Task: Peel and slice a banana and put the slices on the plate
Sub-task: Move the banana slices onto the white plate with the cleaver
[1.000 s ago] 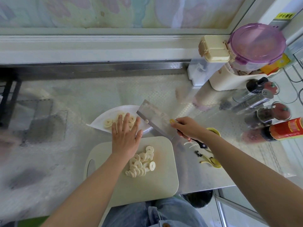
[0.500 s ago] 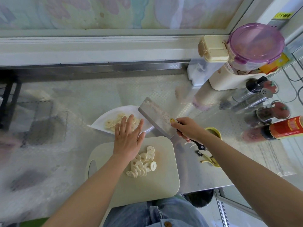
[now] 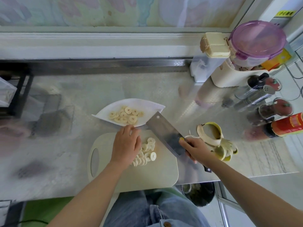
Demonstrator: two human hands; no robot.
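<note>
Steel knife [image 3: 165, 133], clenched by its handle in the right hand [image 3: 194, 149], slants over the board's [image 3: 131, 176] far corner toward the plate [image 3: 147, 104]. The left hand [image 3: 126, 144] curls over the slices [image 3: 146, 153] heaped on the board; I cannot tell whether it grasps any. Plated slices [image 3: 124, 115] already lie beyond. Its fingertips sit near the blade, so a hasty scoop could nick them. Soft slices could also slip off the blade onto the table [image 3: 164, 89].

Bright, even daylight; my steel bench [image 3: 114, 86] throws back smeared, hazy reflections, shadows are soft, and straight lines bow near the wide-angle edges
</note>
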